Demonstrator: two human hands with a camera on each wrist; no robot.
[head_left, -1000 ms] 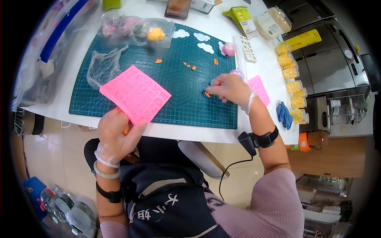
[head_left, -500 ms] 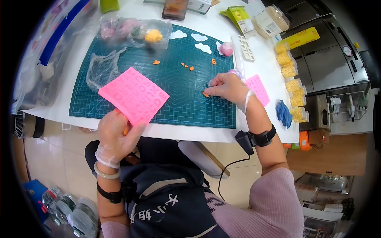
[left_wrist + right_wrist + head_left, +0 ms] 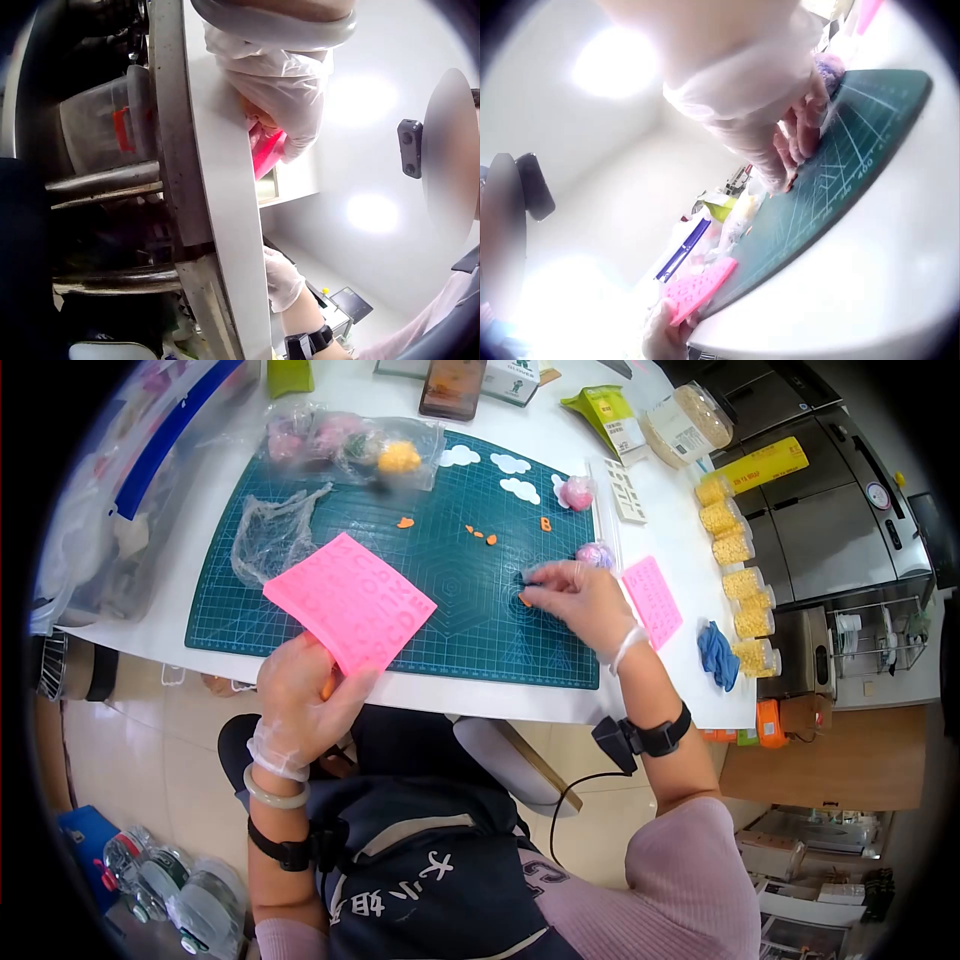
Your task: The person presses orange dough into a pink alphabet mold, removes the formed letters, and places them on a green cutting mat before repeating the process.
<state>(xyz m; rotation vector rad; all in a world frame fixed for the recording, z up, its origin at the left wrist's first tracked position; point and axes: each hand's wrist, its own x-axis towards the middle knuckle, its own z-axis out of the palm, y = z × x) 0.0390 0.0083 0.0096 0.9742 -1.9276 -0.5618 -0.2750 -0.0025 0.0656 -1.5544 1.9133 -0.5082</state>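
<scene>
The gloved left hand (image 3: 305, 695) grips the lower corner of a pink letter mould (image 3: 352, 603), thumb on its face, with a bit of orange showing between the fingers. Over the right part of a green cutting mat (image 3: 450, 650), the gloved right hand (image 3: 585, 605) has thumb and fingertips together at a small orange piece (image 3: 525, 600) on the mat. The right wrist view shows that orange piece (image 3: 791, 182) at the fingertips. An orange letter B (image 3: 545, 524) and several orange bits (image 3: 491, 540) lie farther back on the mat.
Bagged coloured dough (image 3: 398, 457) and crumpled film (image 3: 270, 535) lie at the mat's left. White cloud shapes (image 3: 520, 491) and a wrapped pink ball (image 3: 577, 493) are at the back. A second pink mould (image 3: 652, 600), a blue cloth (image 3: 718, 657) and several jars (image 3: 750, 620) stand right.
The left hand still holds the pink mould, nearly in place. The right hand's fingers have shifted slightly at the small orange piece, and the whole view has moved a little.
</scene>
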